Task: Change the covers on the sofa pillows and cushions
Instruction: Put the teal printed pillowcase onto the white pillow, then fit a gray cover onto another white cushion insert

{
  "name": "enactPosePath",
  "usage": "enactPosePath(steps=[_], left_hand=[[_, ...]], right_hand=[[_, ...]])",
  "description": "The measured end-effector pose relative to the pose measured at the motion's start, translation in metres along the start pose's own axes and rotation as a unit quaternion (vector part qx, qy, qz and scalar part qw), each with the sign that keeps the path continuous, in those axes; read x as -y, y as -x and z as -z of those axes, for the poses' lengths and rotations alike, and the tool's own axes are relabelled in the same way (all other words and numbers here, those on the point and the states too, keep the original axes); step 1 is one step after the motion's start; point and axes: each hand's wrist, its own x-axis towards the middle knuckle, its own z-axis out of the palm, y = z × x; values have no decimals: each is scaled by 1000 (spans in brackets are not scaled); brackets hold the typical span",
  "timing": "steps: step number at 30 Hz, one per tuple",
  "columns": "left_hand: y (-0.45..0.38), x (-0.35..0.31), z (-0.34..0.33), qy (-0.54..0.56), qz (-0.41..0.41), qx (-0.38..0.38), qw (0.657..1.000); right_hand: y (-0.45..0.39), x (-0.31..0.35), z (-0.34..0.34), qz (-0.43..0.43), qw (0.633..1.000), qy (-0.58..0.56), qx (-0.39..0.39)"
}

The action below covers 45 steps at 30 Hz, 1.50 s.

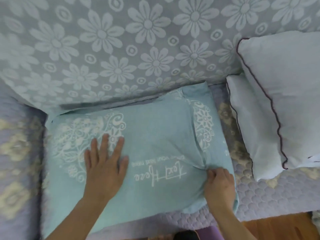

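Observation:
A pillow in a teal cover with white floral print and lettering lies flat on the sofa seat. My left hand rests flat on its left half, fingers spread. My right hand pinches a gathered fold of the teal cover near its right end, where the fabric puckers. Two white pillows with dark piping, one large and one smaller beneath it, lean at the right without patterned covers.
The sofa back wears a grey cloth with pale daisy pattern. The seat has a lilac quilted cover. Another lilac floral cushion lies at the left. Orange wooden floor shows bottom right.

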Motion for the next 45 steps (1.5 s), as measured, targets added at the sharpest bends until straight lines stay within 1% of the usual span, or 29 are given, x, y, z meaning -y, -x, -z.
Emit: enactPosePath(steps=[2,4,6,7,8,9,10,11,12,13,14,17,19,21,22,24,26,27,28,30,31,33,34,35,36,38,41,43,45], left_hand=[[8,22,-10,-23,57,50,997],[-3,12,-30,31,82,52,995],[-14,-26,-39,85,19,-30,996],[-18,-36,-42,116,4,-48,992],[-17,-43,-41,154,-5,-41,987],[-18,-45,-32,138,35,3,990],[-19,-29,-33,88,59,14,994],[-13,-12,-40,43,57,0,997],[-6,4,-40,18,53,-4,998],[0,21,-49,-3,42,-3,999],[4,14,-45,-20,27,14,999],[18,-10,-49,-17,-2,19,1000],[28,-38,-50,20,-25,53,998],[38,-64,-56,29,-155,96,983],[45,-67,-56,31,-243,138,960],[57,-46,-54,25,-355,134,925],[75,-10,-44,7,-288,62,956],[86,14,-39,12,-201,32,979],[98,36,-34,21,-115,16,993],[129,76,-34,16,-14,73,997],[144,90,-33,14,16,147,989],[166,111,-23,12,79,297,952],[171,120,-19,2,111,323,940],[172,126,-9,19,144,352,925],[168,129,2,44,167,379,909],[161,129,31,82,165,395,900],[154,125,72,69,118,400,906],[142,107,101,74,71,403,910],[123,75,129,106,36,394,912]], right_hand=[[8,40,11,78,996,-3,-51],[41,107,15,241,968,-48,-53],[60,172,11,490,869,-60,35],[46,190,3,590,805,-5,60],[15,194,-11,642,761,81,50],[-26,187,-22,628,757,177,37],[-75,173,-29,545,794,266,45],[-120,153,-26,412,852,316,62],[-153,134,-17,284,897,331,68],[-172,122,-5,213,923,315,59],[-174,119,5,205,938,276,43],[-112,138,16,312,941,124,-40],[-42,133,10,410,908,86,-26],[-4,107,-5,484,852,192,55],[-6,90,-11,464,845,254,79],[-33,60,-10,276,902,316,99],[-50,56,9,128,951,271,81],[-47,63,23,120,962,238,53],[-36,70,31,158,963,217,13],[0,81,40,281,943,170,-52],[22,79,39,358,918,168,-32],[74,60,28,457,838,271,125],[89,51,29,430,798,368,206],[98,45,37,337,795,432,261],[100,48,54,243,814,458,262],[97,62,91,168,829,448,288],[97,80,145,181,849,393,303],[94,78,176,155,883,331,293],[85,77,206,75,935,218,269]])
